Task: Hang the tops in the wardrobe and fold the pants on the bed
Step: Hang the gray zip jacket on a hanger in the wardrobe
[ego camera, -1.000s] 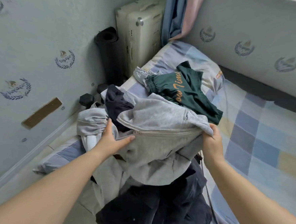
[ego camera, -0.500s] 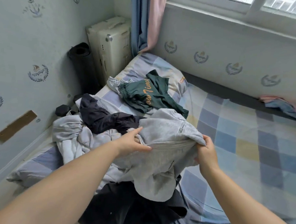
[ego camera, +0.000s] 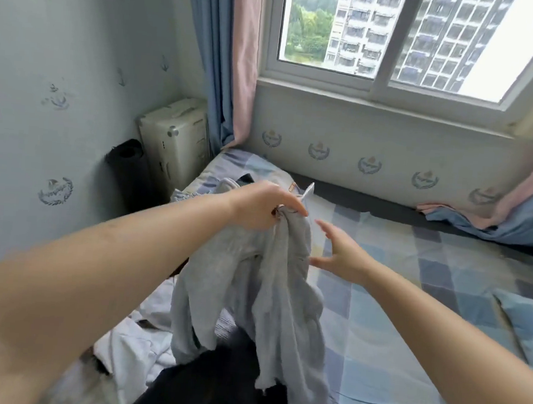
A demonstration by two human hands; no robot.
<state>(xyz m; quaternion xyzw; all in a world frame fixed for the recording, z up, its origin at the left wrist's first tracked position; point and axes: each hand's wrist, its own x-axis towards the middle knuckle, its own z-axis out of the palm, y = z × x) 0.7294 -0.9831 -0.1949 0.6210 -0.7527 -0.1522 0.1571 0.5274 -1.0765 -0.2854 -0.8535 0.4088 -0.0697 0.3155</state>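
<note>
A small bedroom: the window (ego camera: 396, 37) fills the upper right of the frame, and the bed (ego camera: 440, 308) with its checked sheet runs across the lower half. Your left hand (ego camera: 258, 206), at the centre of the frame, is closed in a fist round the top edge of the grey garment (ego camera: 252, 295) and holds it up, so its long axis hangs straight down toward the heap of clothes (ego camera: 141, 344) at the lower left. Your right hand (ego camera: 340, 254) is open, fingers spread, holding nothing, just right of the hanging cloth and slightly below the left fist; whether a fingertip brushes it I cannot tell. That right hand is the nearer free one, and the fabric's edge lies directly to its left, so a short sideways reach looks enough to take it.
</note>
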